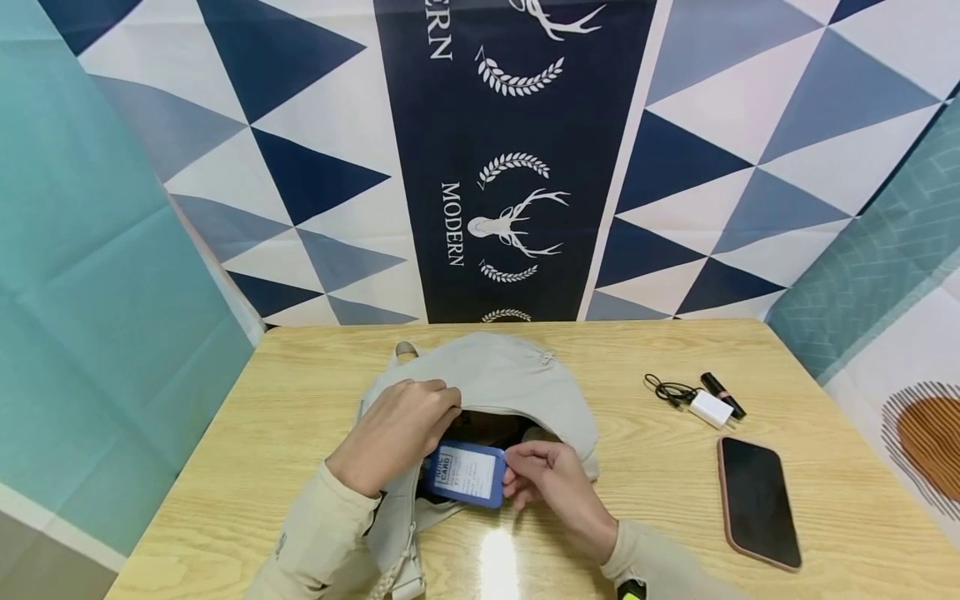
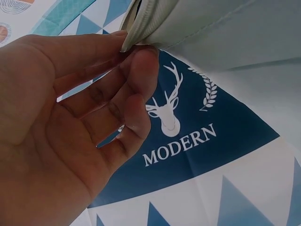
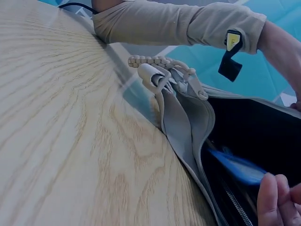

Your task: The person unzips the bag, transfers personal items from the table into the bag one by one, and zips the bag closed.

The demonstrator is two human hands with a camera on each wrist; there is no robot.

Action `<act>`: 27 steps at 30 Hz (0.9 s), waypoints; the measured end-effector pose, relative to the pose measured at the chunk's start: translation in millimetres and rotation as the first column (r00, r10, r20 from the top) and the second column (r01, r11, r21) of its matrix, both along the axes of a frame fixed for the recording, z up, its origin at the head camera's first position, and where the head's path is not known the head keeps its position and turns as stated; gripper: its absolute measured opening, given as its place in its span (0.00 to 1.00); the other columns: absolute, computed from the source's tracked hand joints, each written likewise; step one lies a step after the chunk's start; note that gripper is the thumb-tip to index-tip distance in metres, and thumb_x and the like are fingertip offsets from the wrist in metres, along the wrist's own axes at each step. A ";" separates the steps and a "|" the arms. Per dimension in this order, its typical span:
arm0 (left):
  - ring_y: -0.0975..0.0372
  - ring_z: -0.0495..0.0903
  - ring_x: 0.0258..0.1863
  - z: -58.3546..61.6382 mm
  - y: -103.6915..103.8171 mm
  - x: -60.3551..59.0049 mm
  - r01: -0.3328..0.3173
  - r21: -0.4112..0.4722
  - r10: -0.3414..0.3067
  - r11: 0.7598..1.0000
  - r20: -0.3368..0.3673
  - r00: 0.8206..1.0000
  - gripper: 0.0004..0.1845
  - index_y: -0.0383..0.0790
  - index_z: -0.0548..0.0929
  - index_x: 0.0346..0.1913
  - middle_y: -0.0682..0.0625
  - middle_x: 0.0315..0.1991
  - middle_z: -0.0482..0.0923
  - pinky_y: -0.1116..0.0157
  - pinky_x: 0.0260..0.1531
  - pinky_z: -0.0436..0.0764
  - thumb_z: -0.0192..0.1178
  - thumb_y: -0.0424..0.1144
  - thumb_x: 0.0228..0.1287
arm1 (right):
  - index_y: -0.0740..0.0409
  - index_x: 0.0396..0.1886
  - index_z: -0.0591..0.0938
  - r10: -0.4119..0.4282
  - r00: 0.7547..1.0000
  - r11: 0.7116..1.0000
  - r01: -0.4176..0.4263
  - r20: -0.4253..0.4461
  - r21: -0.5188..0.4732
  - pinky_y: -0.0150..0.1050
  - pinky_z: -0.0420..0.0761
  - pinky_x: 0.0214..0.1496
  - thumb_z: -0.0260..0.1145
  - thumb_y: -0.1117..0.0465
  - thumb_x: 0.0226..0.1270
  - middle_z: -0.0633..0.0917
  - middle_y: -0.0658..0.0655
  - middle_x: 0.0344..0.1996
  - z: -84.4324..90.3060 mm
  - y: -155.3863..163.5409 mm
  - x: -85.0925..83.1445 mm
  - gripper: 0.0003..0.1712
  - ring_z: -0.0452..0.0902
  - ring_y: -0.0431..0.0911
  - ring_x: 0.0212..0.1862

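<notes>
two hands at beige bag (image 1: 510, 379): left hand (image 1: 401, 429) pinches rim, right hand (image 1: 551, 479) pinches blue card holder (image 1: 465, 473) half inside.

Bright, even light falls from above, leaving a white glare patch on the table (image 1: 498, 567) just below my hands and only soft shadows. The head view bows at its edges. My wrist views are dimmer and bluish, with the card (image 3: 237, 167) blurred.

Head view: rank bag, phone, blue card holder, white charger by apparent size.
1. Bag, largest by far.
2. Phone.
3. Blue card holder, partly hidden by fingers and the bag's edge, so its spot below the phone is unsure.
4. White charger, smallest.
</notes>
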State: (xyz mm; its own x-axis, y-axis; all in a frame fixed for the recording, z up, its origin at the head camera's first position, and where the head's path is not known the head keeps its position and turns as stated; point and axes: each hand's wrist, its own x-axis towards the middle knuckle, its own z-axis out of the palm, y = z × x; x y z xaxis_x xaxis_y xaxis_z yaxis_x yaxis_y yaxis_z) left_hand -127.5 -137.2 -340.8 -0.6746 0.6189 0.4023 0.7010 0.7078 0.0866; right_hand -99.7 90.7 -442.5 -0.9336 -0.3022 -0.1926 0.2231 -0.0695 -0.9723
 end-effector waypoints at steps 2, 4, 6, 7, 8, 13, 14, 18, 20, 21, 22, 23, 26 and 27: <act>0.69 0.70 0.18 -0.7 -0.2 0.5 -0.002 0.000 0.002 1.000 0.001 1.000 0.08 0.46 0.82 0.29 0.58 0.23 0.76 0.69 0.24 0.74 0.67 0.33 0.66 | 0.75 0.56 0.76 0.020 1.000 1.000 -0.021 -0.020 -0.002 0.42 0.85 0.39 0.62 0.62 0.74 0.87 0.65 0.39 -0.3 -3.1 0.9 0.20 0.86 0.51 0.39; 0.68 0.72 0.18 -1.2 -0.2 0.6 -0.003 0.000 0.003 1.000 0.001 1.000 0.08 0.46 0.82 0.29 0.58 0.23 0.76 0.69 0.24 0.75 0.67 0.33 0.65 | 0.74 0.60 0.74 0.069 0.996 0.998 -0.068 -0.058 0.011 0.43 0.84 0.47 0.61 0.64 0.74 0.85 0.68 0.47 -2.2 -5.1 3.2 0.21 0.84 0.55 0.48; 0.68 0.72 0.18 -1.6 -0.1 0.7 -0.005 -0.002 0.005 1.000 -0.003 1.000 0.08 0.47 0.82 0.28 0.58 0.23 0.76 0.68 0.24 0.75 0.67 0.34 0.65 | 0.73 0.64 0.72 0.146 0.980 0.988 -0.138 -0.132 0.069 0.43 0.81 0.54 0.61 0.67 0.73 0.82 0.70 0.54 -5.0 -6.6 7.4 0.23 0.81 0.58 0.55; 0.68 0.72 0.18 -1.6 0.0 0.7 -0.005 -0.003 0.005 1.000 -0.003 1.000 0.08 0.47 0.82 0.28 0.58 0.23 0.76 0.69 0.24 0.75 0.67 0.33 0.65 | 0.72 0.65 0.71 0.192 0.965 0.978 -0.171 -0.179 0.122 0.43 0.80 0.57 0.61 0.67 0.73 0.80 0.69 0.56 -5.7 -7.5 10.5 0.24 0.79 0.59 0.58; 0.68 0.72 0.18 -1.6 0.0 0.7 -0.006 -0.001 0.006 1.000 -0.003 1.000 0.09 0.46 0.82 0.28 0.58 0.23 0.76 0.69 0.24 0.75 0.67 0.33 0.65 | 0.69 0.66 0.72 0.244 0.938 0.958 -0.194 -0.245 0.212 0.43 0.79 0.59 0.61 0.66 0.73 0.80 0.67 0.58 -6.2 -8.4 14.1 0.24 0.77 0.58 0.60; 0.69 0.70 0.17 -1.1 -0.7 0.7 -0.001 -0.001 0.001 1.000 -0.015 1.000 0.09 0.46 0.82 0.27 0.58 0.22 0.74 0.68 0.23 0.75 0.67 0.33 0.65 | 0.58 0.63 0.77 0.595 0.594 0.695 -0.044 -0.540 0.717 0.48 0.75 0.63 0.60 0.59 0.75 0.77 0.59 0.63 -4.7 -14.7 35.4 0.20 0.73 0.52 0.64; 0.69 0.70 0.18 -0.7 -0.4 0.8 -0.002 -0.003 0.002 1.000 -0.016 1.000 0.09 0.46 0.82 0.27 0.58 0.22 0.74 0.68 0.23 0.75 0.67 0.33 0.65 | 0.56 0.63 0.77 0.662 0.498 0.626 0.044 -0.560 0.779 0.49 0.75 0.62 0.59 0.56 0.76 0.76 0.59 0.63 -5.1 -15.3 39.6 0.20 0.72 0.52 0.65; 0.68 0.72 0.19 0.7 0.3 1.3 -0.010 -0.018 0.010 1.000 -0.023 1.000 0.08 0.46 0.82 0.28 0.57 0.23 0.76 0.67 0.24 0.76 0.66 0.33 0.66 | 0.57 0.67 0.73 0.821 0.294 0.440 0.223 -0.490 0.870 0.53 0.76 0.60 0.53 0.47 0.79 0.74 0.63 0.66 -10.7 -16.5 51.8 0.27 0.70 0.57 0.67; 0.68 0.74 0.19 1.0 0.6 1.4 -0.015 -0.023 0.014 1.000 -0.026 1.000 0.08 0.46 0.83 0.28 0.56 0.24 0.78 0.67 0.25 0.77 0.67 0.34 0.66 | 0.56 0.71 0.70 0.859 0.291 0.363 0.235 -0.422 0.902 0.55 0.76 0.60 0.48 0.43 0.80 0.71 0.64 0.69 -13.9 -15.2 55.4 0.31 0.67 0.60 0.69; 0.68 0.74 0.19 1.0 0.8 1.5 -0.015 -0.025 0.015 1.000 -0.025 1.000 0.08 0.45 0.83 0.29 0.56 0.24 0.78 0.67 0.25 0.77 0.67 0.34 0.66 | 0.56 0.73 0.69 0.865 0.306 0.341 0.223 -0.398 0.913 0.57 0.75 0.60 0.46 0.41 0.80 0.70 0.63 0.70 -15.0 -14.6 56.2 0.32 0.66 0.60 0.70; 0.68 0.74 0.19 1.0 0.9 1.6 -0.016 -0.026 0.015 1.000 -0.024 1.000 0.08 0.46 0.83 0.28 0.56 0.24 0.78 0.67 0.25 0.77 0.67 0.34 0.66 | 0.55 0.74 0.67 0.869 0.321 0.323 0.208 -0.377 0.923 0.58 0.74 0.61 0.44 0.40 0.80 0.68 0.63 0.71 -15.7 -13.7 56.5 0.33 0.64 0.60 0.71; 0.68 0.74 0.19 1.0 1.2 1.6 -0.016 -0.027 0.016 1.000 -0.022 1.000 0.08 0.45 0.83 0.28 0.56 0.24 0.78 0.67 0.25 0.77 0.67 0.34 0.66 | 0.55 0.75 0.66 0.869 0.338 0.314 0.190 -0.362 0.930 0.59 0.73 0.62 0.43 0.40 0.81 0.66 0.63 0.73 -16.0 -12.6 56.4 0.34 0.62 0.59 0.73; 0.68 0.74 0.19 0.2 1.7 1.7 -0.016 -0.030 0.015 0.999 -0.017 1.000 0.08 0.45 0.83 0.28 0.56 0.24 0.78 0.67 0.24 0.77 0.67 0.34 0.66 | 0.56 0.76 0.63 0.858 0.370 0.311 0.178 -0.356 0.934 0.59 0.70 0.64 0.42 0.39 0.81 0.63 0.62 0.74 -14.7 -9.2 52.9 0.36 0.58 0.57 0.75; 0.68 0.74 0.19 0.0 1.9 1.7 -0.015 -0.031 0.015 0.999 -0.014 1.000 0.08 0.45 0.83 0.28 0.56 0.24 0.78 0.67 0.24 0.77 0.66 0.34 0.66 | 0.56 0.77 0.62 0.854 0.379 0.309 0.180 -0.356 0.934 0.59 0.69 0.65 0.42 0.39 0.81 0.62 0.62 0.75 -13.7 -8.2 51.0 0.36 0.57 0.57 0.75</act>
State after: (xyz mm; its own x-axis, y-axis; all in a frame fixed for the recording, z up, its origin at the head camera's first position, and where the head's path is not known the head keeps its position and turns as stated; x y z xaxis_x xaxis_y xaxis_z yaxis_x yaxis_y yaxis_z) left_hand -125.8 -135.3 -340.8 -0.6784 0.6213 0.3922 0.6914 0.7204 0.0547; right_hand -48.6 82.6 -456.2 -0.5828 -0.8106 0.0569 -0.8107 0.5753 -0.1085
